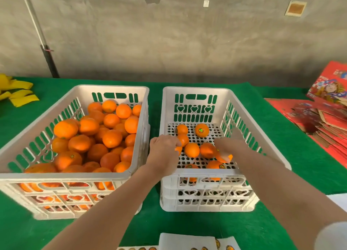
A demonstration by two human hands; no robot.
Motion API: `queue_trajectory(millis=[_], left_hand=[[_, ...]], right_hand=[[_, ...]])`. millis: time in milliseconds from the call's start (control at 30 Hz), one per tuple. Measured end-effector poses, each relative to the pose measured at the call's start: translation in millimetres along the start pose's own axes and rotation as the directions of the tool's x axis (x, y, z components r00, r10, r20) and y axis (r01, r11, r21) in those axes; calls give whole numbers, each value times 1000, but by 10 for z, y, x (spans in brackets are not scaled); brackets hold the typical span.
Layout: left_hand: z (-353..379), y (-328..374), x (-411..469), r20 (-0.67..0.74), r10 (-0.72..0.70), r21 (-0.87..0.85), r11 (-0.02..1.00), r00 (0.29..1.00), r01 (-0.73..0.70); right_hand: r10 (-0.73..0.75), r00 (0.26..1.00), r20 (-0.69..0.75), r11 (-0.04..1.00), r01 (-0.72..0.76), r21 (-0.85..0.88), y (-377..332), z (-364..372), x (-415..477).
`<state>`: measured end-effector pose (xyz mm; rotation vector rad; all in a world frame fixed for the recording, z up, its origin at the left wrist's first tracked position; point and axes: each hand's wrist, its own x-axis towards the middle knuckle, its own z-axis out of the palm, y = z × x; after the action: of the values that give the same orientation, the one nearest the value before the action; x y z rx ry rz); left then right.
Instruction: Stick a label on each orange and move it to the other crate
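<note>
Two white slotted crates stand side by side on the green mat. The left crate [105,176] is heaped with unlabelled oranges [88,137]. The right crate [206,176] holds several oranges on its perforated floor, some showing a round sticker, such as one orange at the back [202,130]. Both my hands reach into the right crate. My left hand [165,148] curls over an orange [178,149], of which only a sliver shows. My right hand [232,146] is motion-blurred and grips another orange [224,157] low over the crate floor.
White label sheets [187,241] with round stickers lie at the near table edge. Flat red printed cartons [323,118] are stacked at the right. Yellow pieces [18,94] lie at the far left. A grey wall and a pole [43,43] stand behind.
</note>
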<state>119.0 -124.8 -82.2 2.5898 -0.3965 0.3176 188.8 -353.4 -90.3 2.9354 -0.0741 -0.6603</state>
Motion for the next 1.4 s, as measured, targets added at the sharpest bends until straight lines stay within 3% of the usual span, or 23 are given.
queue_trajectory(millis=[133,200,233,300,367,433,533,600,667,733,800,867,967,1133,1267,1333,1400], left_hand=[[-10,19,-33,21,6,-40,999,1000,-6],[-43,29,-60,-46,36,-55,998,998,-38],[-60,42,-77,-95,40,-53,998,995,-46],[-69,87,-114,-182,16,-72,997,983,-29],[-93,128,-139,-233,-51,-153,988,971,15],[-160,68,-138,-256,-186,-328,940,949,96],[-446,-162,-140,-188,-381,-621,760,905,191],[-653,-401,-130,-196,-427,-668,717,883,198],[-842,-678,-90,-257,-439,-608,766,861,209],[-974,-1022,-2,-265,-446,-516,815,855,265],[-1016,-1370,133,-163,-437,-359,861,884,360],[-989,-1606,275,38,-397,-51,916,917,399],[-884,-1786,467,257,-401,249,906,879,341],[-639,-1965,584,396,-345,441,884,851,153],[-629,-1994,589,356,-354,343,911,865,231],[-697,-1929,584,327,-347,99,938,879,334],[-826,-1803,564,276,-372,-286,849,886,445]], right_hand=[[97,995,-1,994,-97,-57,18,74,67],[63,990,-128,998,-64,0,-123,-37,-11],[-5,963,-269,999,17,42,-248,-123,-82],[-132,783,-608,953,269,139,-560,-253,-251],[-160,599,-784,813,531,239,-930,-338,-501],[-231,537,-812,695,675,248,-1265,-338,-695],[-314,489,-814,577,779,246,-1625,-331,-871],[-415,461,-785,522,827,210,-1801,-326,-908],[-512,485,-709,586,801,124,-1913,-274,-829],[-509,575,-640,702,708,78,-1952,-229,-738],[-507,624,-594,746,664,61,-1947,-199,-681],[-510,640,-575,760,649,47,-1944,-177,-653],[-496,655,-569,771,634,58,-1959,-185,-651],[-477,650,-592,767,636,80,-1958,-176,-648],[-472,658,-587,757,643,111,-1962,-176,-654],[-465,671,-578,755,641,137,-1965,-180,-662],[-459,669,-585,742,650,162,-1967,-194,-685]])
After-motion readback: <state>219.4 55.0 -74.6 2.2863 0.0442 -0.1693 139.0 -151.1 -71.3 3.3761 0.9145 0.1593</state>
